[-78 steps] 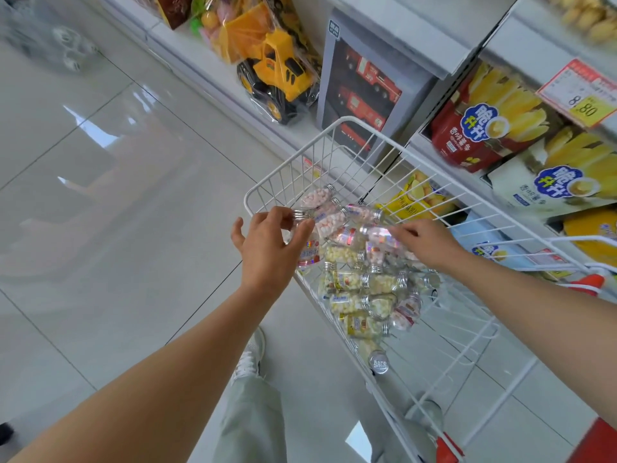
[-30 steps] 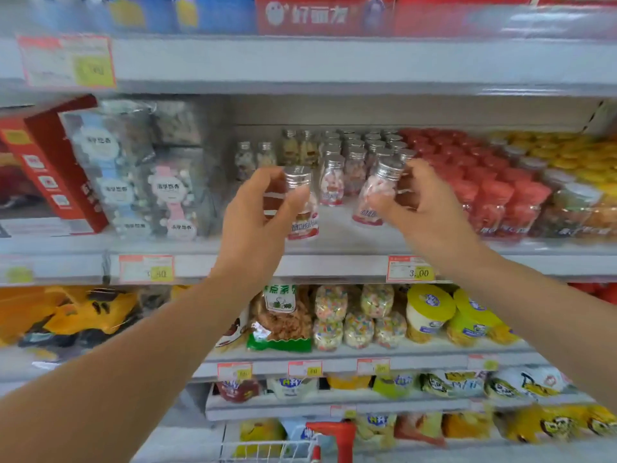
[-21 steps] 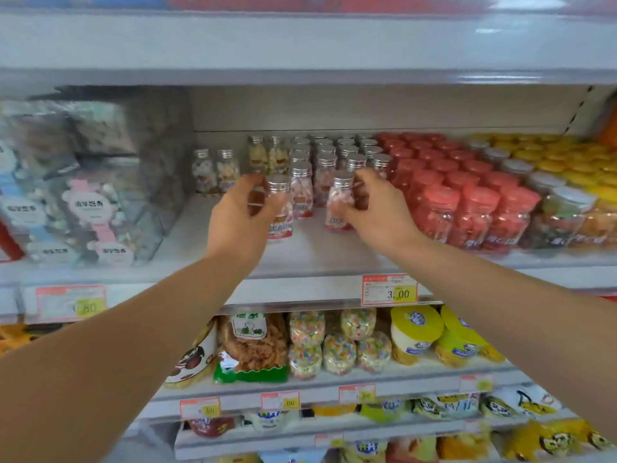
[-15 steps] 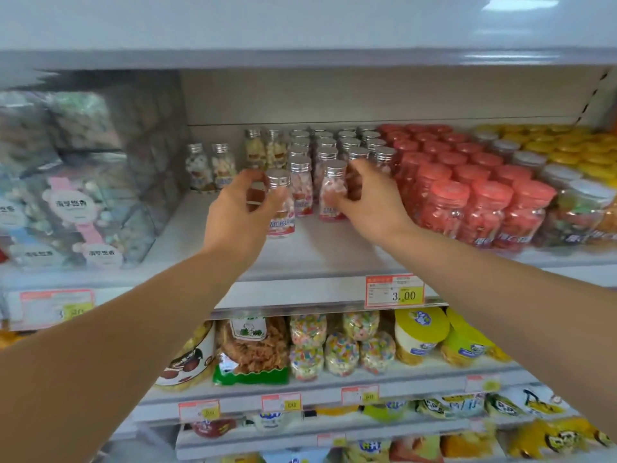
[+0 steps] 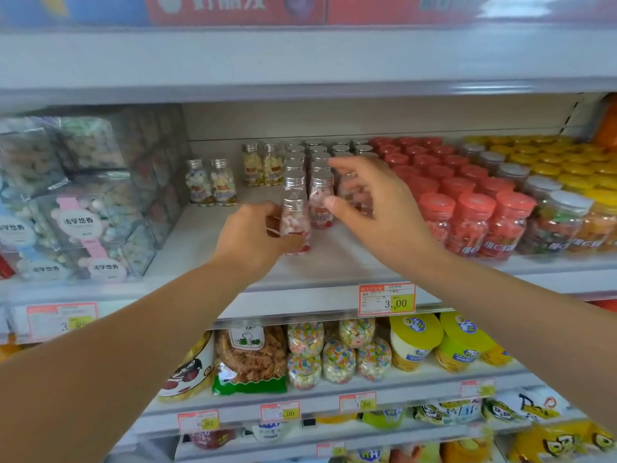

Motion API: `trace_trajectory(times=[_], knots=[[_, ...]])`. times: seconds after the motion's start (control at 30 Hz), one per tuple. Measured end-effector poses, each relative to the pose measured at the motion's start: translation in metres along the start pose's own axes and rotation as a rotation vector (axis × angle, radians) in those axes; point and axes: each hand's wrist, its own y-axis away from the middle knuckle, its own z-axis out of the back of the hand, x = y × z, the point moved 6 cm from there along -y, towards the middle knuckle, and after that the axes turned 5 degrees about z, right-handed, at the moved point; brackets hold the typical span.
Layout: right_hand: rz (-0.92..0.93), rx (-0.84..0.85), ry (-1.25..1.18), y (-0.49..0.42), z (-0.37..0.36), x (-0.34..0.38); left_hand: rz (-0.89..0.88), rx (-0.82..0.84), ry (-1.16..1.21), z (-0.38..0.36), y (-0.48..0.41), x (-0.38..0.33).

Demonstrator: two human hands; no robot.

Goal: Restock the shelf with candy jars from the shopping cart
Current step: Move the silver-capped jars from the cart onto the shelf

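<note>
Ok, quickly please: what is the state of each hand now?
Left hand: grips a small clear candy jar with silver cap.
Right hand: open, fingers spread, holding nothing.

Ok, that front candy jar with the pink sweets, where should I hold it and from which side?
Pinch the candy jar round its clear body, below the silver cap, coming from the front-left as the left hand does. It stands roughly upright, and a neighbouring jar crowds its right side.

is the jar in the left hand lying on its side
No, the left hand grips the candy jar upright, with its silver cap on top.
</note>
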Motion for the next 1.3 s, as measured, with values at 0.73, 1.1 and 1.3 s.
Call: trace_trajectory(times=[0.73, 1.1, 1.3], knots=[[0.015, 0.288, 0.622, -0.035, 0.033, -0.020, -0.391, -0.253, -0.595, -0.029, -0.005, -0.033], [-0.041, 0.314, 0.668, -0.046, 0.023, -0.025, -0.430, -0.245, -0.534, -0.027, -0.012, -0.034], [-0.037, 0.330, 0.657, -0.054, 0.017, -0.024, -0.452, -0.250, -0.518, -0.027, -0.011, -0.033]])
